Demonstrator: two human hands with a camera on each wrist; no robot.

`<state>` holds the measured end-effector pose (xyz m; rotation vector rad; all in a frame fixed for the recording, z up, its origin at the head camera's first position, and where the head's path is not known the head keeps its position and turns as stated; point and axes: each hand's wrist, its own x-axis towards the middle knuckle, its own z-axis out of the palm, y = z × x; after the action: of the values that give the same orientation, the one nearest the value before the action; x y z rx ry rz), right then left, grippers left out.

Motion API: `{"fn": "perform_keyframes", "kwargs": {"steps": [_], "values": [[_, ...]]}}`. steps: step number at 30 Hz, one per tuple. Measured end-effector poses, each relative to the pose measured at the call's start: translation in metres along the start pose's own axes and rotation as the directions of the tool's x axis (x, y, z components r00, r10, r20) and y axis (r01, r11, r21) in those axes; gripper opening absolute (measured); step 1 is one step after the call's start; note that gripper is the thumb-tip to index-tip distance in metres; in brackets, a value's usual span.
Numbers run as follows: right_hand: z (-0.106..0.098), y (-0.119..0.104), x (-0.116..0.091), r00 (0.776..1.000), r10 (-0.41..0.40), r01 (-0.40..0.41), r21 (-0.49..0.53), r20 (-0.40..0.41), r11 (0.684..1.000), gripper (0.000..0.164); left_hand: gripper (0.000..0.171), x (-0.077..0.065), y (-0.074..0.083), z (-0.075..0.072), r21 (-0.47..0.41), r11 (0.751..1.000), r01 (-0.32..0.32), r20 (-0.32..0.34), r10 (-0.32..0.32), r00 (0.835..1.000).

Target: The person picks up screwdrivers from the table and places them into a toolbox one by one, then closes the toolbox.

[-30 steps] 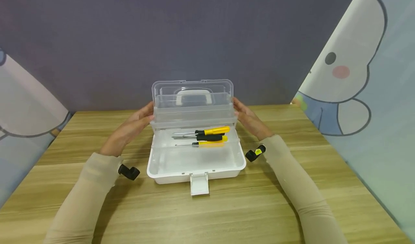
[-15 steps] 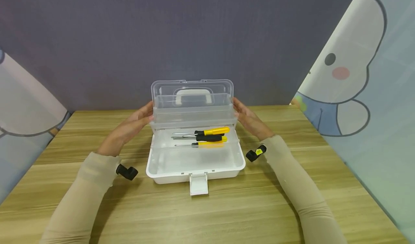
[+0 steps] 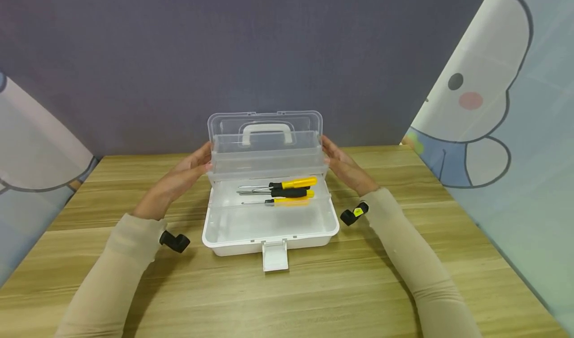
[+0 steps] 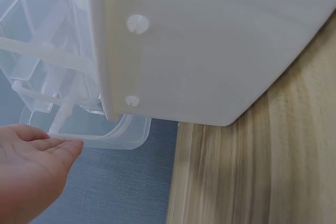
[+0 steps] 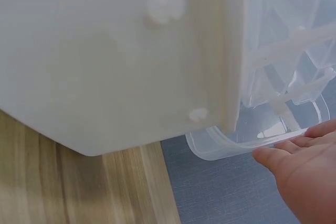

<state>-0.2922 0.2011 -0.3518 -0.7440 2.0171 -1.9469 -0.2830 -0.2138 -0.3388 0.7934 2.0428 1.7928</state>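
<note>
A white toolbox (image 3: 269, 227) stands on the table, its clear lid (image 3: 305, 121) raised at the back. Clear trays (image 3: 269, 159) are stepped up in front of the lid. Several screwdrivers (image 3: 289, 192) with yellow or black handles lie in the base. At the lid's left side my left hand (image 3: 179, 176) touches its edge, fingers fairly straight; the left wrist view shows the fingertips (image 4: 71, 146) right at the rim. My right hand (image 3: 347, 167) mirrors it on the other side, thumb and fingertips (image 5: 265, 154) along the rim. Fingers behind the lid are partly hidden.
A white latch (image 3: 275, 256) hangs down at the box's front. The wooden table (image 3: 287, 303) ends at a dark grey wall (image 3: 269, 44) close behind the lid. A printed sheet (image 3: 484, 103) stands along the right side. White pivot pins (image 4: 137, 23) show on the box's side.
Both hands stay at the lid's sides. The lid and trays have shifted only very slightly, and the white handle now shows as a clearer arch. The left wrist has moved slightly left.
</note>
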Motion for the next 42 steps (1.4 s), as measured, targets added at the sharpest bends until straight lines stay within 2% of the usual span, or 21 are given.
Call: {"fn": "perform_keyframes", "kwargs": {"steps": [5, 16, 25, 38, 42], "values": [[0.001, 0.0, -0.003, 1.0, -0.004, 0.004, -0.008, 0.0, 1.0, 0.112, 0.073, -0.003, 0.003, 0.002, -0.002, 0.999, 0.047, -0.01, -0.047, 0.999], [0.001, -0.003, -0.005, 1.0, 0.006, -0.005, -0.037, 0.013, 0.999, 0.095, 0.073, -0.005, 0.003, 0.0, 0.035, 0.998, 0.06, -0.015, -0.059, 0.998], [0.001, -0.001, -0.007, 1.0, -0.003, 0.004, -0.039, 0.019, 0.999, 0.089, 0.074, -0.003, -0.001, -0.001, 0.017, 1.0, 0.022, 0.013, -0.022, 1.0], [0.002, -0.005, -0.011, 0.999, -0.029, 0.031, -0.053, 0.041, 0.998, 0.078, 0.076, -0.007, 0.001, -0.002, 0.044, 0.999, -0.011, 0.019, 0.01, 1.0], [0.001, -0.004, -0.012, 0.997, -0.057, 0.059, -0.044, 0.053, 0.997, 0.085, 0.075, -0.008, 0.001, 0.0, 0.047, 0.999, -0.011, 0.01, 0.011, 1.0]]}}
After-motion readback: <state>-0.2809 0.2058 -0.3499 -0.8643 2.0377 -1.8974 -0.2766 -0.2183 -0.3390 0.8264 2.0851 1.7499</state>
